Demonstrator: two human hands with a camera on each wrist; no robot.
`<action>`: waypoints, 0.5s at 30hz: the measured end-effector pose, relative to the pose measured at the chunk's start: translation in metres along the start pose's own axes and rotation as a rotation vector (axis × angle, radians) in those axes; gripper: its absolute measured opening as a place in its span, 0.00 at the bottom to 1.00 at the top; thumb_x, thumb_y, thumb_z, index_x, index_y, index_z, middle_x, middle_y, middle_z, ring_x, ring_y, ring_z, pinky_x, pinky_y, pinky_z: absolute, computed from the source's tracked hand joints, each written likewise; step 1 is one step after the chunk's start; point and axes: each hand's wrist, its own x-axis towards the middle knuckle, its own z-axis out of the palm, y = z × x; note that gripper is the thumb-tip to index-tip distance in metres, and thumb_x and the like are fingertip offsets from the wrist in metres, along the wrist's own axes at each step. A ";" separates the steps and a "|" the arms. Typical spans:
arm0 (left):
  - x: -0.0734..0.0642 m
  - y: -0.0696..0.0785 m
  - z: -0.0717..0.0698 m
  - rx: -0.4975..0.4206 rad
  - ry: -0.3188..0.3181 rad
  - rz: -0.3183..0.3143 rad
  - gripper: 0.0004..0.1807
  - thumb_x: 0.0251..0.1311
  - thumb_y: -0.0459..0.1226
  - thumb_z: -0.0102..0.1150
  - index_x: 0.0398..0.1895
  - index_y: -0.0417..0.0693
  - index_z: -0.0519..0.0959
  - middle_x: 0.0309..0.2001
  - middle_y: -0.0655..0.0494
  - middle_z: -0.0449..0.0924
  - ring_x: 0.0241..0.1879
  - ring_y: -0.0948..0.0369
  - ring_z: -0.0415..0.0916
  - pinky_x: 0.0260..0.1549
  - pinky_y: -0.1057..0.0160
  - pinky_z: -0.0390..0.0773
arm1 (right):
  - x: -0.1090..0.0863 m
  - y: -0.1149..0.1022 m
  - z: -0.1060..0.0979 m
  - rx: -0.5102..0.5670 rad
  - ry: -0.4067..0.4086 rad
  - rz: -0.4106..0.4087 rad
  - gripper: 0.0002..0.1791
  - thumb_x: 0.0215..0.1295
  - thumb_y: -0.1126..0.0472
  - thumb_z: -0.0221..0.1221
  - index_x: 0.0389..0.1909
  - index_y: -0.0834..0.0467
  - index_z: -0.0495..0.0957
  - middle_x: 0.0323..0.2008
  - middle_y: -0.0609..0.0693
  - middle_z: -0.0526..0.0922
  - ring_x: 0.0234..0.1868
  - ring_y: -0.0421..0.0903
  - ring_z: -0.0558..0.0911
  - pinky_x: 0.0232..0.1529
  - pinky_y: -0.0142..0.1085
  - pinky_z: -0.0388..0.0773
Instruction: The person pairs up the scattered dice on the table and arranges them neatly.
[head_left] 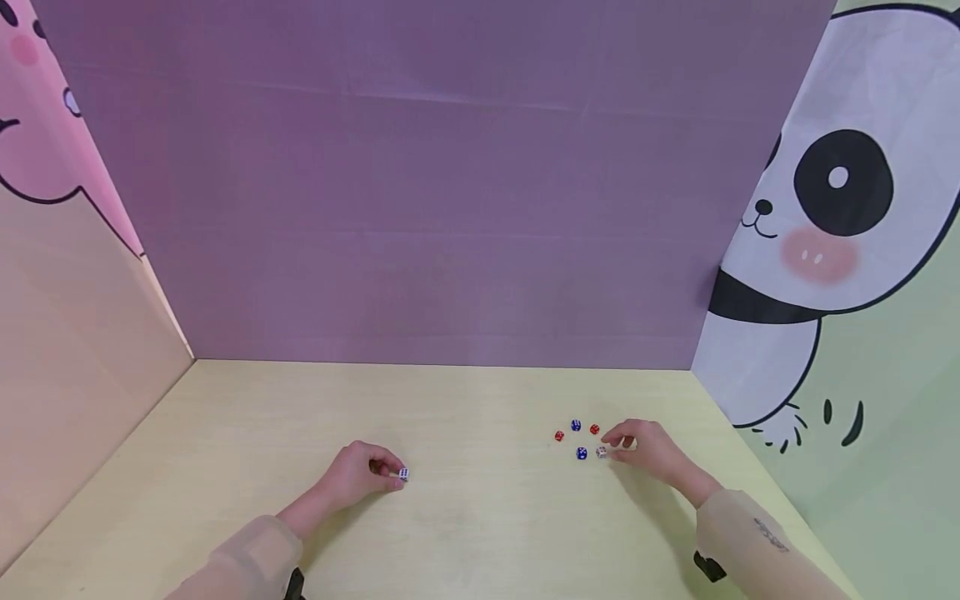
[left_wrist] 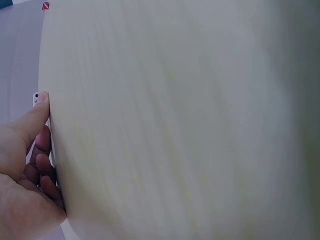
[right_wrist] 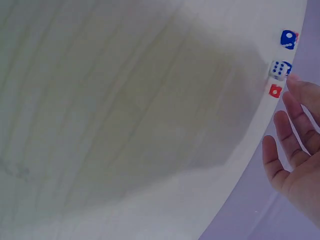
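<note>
On the left side of the table, my left hand (head_left: 358, 477) pinches a white die (head_left: 403, 474) between thumb and fingertips. The left wrist view shows only a corner of that white die (left_wrist: 36, 97) past the thumb. At the right, my right hand (head_left: 647, 448) has its thumb and forefinger apart beside another white die (head_left: 602, 452). In the right wrist view the thumb tip is close to this white die (right_wrist: 278, 69); whether they touch I cannot tell. Around it lie two blue dice (head_left: 582, 453) and two red dice (head_left: 559, 436).
A pale wood-grain table (head_left: 480, 533) lies under both hands. Behind it rises a purple backdrop (head_left: 450, 208). A pink panel (head_left: 67, 350) stands at the left, and a green panel with a panda picture (head_left: 885, 350) at the right.
</note>
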 end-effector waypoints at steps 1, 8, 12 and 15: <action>0.000 0.000 0.000 0.000 0.001 0.001 0.07 0.45 0.35 0.72 0.29 0.45 0.84 0.22 0.60 0.73 0.25 0.65 0.66 0.25 0.70 0.66 | 0.000 0.002 0.001 0.013 -0.005 0.005 0.10 0.52 0.71 0.65 0.37 0.62 0.83 0.32 0.47 0.82 0.31 0.39 0.75 0.33 0.31 0.73; 0.000 0.000 0.001 -0.004 0.000 -0.009 0.08 0.45 0.35 0.72 0.29 0.45 0.84 0.22 0.60 0.73 0.25 0.65 0.66 0.26 0.71 0.66 | 0.005 0.007 0.009 0.046 -0.062 0.080 0.10 0.52 0.70 0.65 0.37 0.61 0.83 0.29 0.45 0.81 0.30 0.38 0.74 0.33 0.30 0.73; -0.001 0.000 0.001 -0.007 0.000 -0.015 0.08 0.45 0.35 0.72 0.30 0.45 0.84 0.22 0.60 0.73 0.25 0.64 0.66 0.26 0.70 0.66 | 0.009 0.008 0.011 0.036 -0.075 0.105 0.09 0.52 0.70 0.66 0.36 0.60 0.83 0.29 0.45 0.82 0.30 0.39 0.74 0.32 0.30 0.73; -0.001 0.001 0.001 -0.011 0.000 -0.019 0.08 0.45 0.35 0.72 0.30 0.44 0.84 0.22 0.59 0.73 0.25 0.64 0.66 0.26 0.70 0.67 | 0.010 0.007 0.012 0.024 -0.073 0.104 0.07 0.52 0.70 0.66 0.34 0.59 0.83 0.29 0.45 0.81 0.30 0.39 0.74 0.32 0.30 0.73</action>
